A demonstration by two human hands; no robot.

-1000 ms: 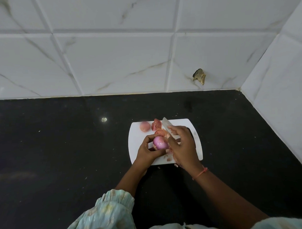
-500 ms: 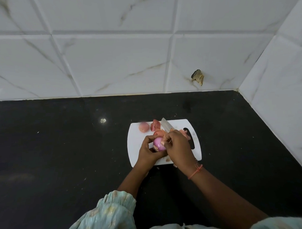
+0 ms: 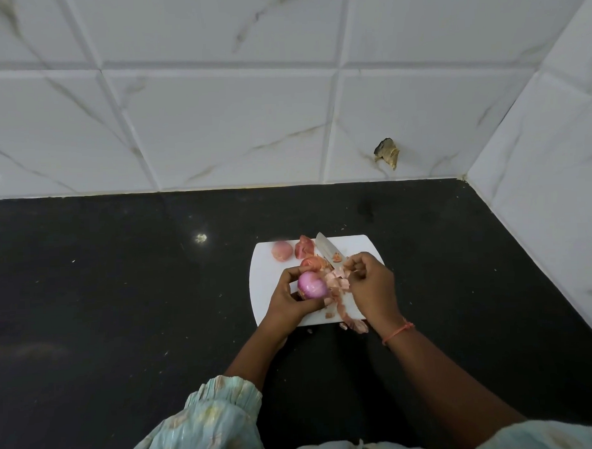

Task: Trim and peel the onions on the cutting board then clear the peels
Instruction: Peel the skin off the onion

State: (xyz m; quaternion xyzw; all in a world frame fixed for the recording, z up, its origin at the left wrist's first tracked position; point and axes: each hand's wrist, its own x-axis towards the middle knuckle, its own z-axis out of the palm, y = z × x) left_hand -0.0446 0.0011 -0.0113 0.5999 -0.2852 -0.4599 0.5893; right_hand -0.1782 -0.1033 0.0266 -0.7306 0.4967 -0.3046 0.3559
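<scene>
Black desk point(image 3: 122, 297) carries a white cutting board point(image 3: 266, 285) set near the tiled back wall point(image 3: 217, 126). Left hand point(image 3: 287, 300) cups a peeled purple onion point(image 3: 311, 284) over the board's near half; its fingers point(image 3: 291, 273) curl round the far side and the thumb lies under the near side, so the onion sits between them, grasped. Onion's long axis runs roughly left to right, the stripped end toward the right hand point(image 3: 370, 285). Right hand's fingers point(image 3: 355, 267) are clenched on a knife point(image 3: 326, 251), blade pointing away and leftward toward the wall (handle hidden in the palm). Loose pink peels point(image 3: 338, 283) hang between the two hands, more lying at the board's near edge. Compared with half a second ago, the right hand has drawn rightward off the onion, exposing more peel. Another onion point(image 3: 281, 250) lies at the far left corner.
</scene>
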